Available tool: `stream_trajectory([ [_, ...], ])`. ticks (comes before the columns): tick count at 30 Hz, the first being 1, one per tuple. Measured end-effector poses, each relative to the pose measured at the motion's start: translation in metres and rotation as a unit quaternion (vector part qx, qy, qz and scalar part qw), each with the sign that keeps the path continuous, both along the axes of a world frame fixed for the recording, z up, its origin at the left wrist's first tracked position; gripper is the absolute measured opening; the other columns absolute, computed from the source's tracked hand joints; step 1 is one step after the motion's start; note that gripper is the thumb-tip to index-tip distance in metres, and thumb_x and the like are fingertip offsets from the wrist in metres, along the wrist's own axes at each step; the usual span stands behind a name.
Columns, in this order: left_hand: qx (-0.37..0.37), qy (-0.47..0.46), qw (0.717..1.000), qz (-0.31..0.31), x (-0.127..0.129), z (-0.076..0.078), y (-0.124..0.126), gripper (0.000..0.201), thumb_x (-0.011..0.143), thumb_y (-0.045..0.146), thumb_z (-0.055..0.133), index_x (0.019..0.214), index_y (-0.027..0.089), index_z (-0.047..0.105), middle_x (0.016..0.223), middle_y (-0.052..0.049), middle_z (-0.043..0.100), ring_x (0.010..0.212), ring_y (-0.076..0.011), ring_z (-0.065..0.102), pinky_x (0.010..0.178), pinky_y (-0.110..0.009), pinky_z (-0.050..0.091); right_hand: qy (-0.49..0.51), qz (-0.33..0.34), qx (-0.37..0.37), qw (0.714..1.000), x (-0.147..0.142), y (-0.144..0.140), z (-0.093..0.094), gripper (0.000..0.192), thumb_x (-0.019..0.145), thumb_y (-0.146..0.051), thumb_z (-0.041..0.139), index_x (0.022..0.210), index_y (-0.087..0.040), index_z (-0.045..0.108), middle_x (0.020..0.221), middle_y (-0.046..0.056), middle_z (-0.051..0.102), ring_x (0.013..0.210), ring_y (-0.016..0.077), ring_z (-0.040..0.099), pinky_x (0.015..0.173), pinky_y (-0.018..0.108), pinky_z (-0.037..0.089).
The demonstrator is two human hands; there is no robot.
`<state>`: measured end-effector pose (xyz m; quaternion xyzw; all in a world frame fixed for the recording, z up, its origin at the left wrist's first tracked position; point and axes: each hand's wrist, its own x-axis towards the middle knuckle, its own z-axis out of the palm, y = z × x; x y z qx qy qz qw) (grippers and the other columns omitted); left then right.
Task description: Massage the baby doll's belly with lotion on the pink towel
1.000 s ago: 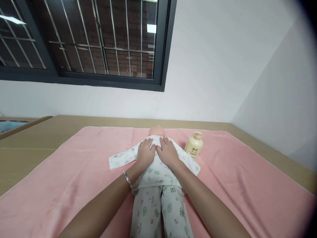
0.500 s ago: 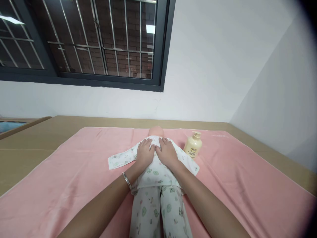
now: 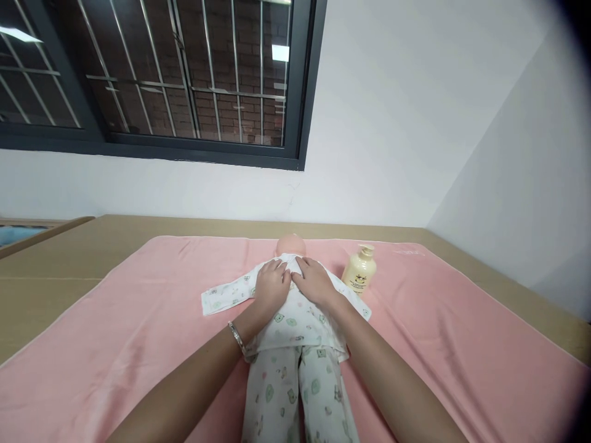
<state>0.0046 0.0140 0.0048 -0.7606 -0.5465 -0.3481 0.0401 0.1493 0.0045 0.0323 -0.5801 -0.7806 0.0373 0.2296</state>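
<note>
left hand (image 3: 271,284) and right hand (image 3: 315,282) flat on doll's chest (image 3: 290,320), right hand shifted slightly outward

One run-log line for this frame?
left hand flat on doll chest | right hand flat beside it | bottle upright on pink towel

Your arms are bare all the way up, no sleeves showing. Only thing you've got on is a thin silver bangle (image 3: 237,338), just behind your left hand (image 3: 271,284) at the wrist.
</note>
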Motion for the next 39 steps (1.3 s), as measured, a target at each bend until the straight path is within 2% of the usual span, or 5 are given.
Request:
stream_trajectory([
  [9, 0.052, 0.002, 0.999, 0.012, 0.003, 0.000, -0.009, 0.029, 0.093, 0.021, 0.042, 0.094, 0.019, 0.071, 0.109, -0.008, 0.071, 0.107, -0.0242, 0.062, 0.099, -0.041, 0.046, -0.013, -0.046, 0.016, 0.999, -0.005, -0.004, -0.005, 0.057, 0.095, -0.036, 0.040, 0.145, -0.010, 0.042, 0.129, 0.015, 0.057, 0.118, 0.0276, 0.051, 0.102, 0.034, 0.033],
  [27, -0.016, 0.001, 1.000, -0.010, -0.004, -0.005, 0.006, 0.039, 0.095, 0.027, 0.039, 0.126, 0.012, 0.058, 0.131, -0.013, 0.061, 0.123, -0.0274, 0.053, 0.107, -0.046, 0.040, -0.200, -0.062, 0.084, 0.974, -0.037, -0.048, 0.009, 0.028, 0.088, -0.006, 0.044, 0.107, -0.006, 0.064, 0.100, 0.018, 0.065, 0.097, 0.0285, 0.057, 0.087, 0.039, 0.043],
  [31, 0.013, -0.008, 1.000, -0.006, -0.003, -0.006, 0.001, 0.038, 0.094, 0.024, 0.041, 0.123, 0.013, 0.062, 0.127, -0.012, 0.065, 0.121, -0.0282, 0.055, 0.107, -0.047, 0.042, -0.126, -0.048, 0.061, 0.989, -0.027, -0.037, 0.008, 0.035, 0.097, -0.018, 0.037, 0.118, -0.005, 0.062, 0.118, 0.020, 0.064, 0.113, 0.0291, 0.055, 0.100, 0.041, 0.037],
  [35, 0.068, -0.009, 0.998, 0.002, 0.000, -0.006, -0.007, 0.034, 0.091, 0.020, 0.044, 0.113, 0.012, 0.069, 0.120, -0.013, 0.069, 0.115, -0.0287, 0.061, 0.103, -0.046, 0.046, -0.034, -0.038, -0.006, 0.999, -0.010, -0.013, 0.003, 0.053, 0.101, -0.034, 0.031, 0.141, -0.001, 0.044, 0.146, 0.021, 0.045, 0.138, 0.0271, 0.038, 0.112, 0.038, 0.026],
  [39, 0.117, -0.015, 0.993, -0.004, 0.001, -0.007, -0.012, 0.032, 0.090, 0.019, 0.045, 0.106, 0.012, 0.072, 0.114, -0.013, 0.072, 0.110, -0.0271, 0.064, 0.100, -0.044, 0.049, -0.011, -0.043, -0.017, 0.999, -0.005, -0.002, -0.002, 0.058, 0.100, -0.037, 0.033, 0.145, -0.001, 0.039, 0.149, 0.019, 0.042, 0.141, 0.0276, 0.034, 0.115, 0.038, 0.023],
])
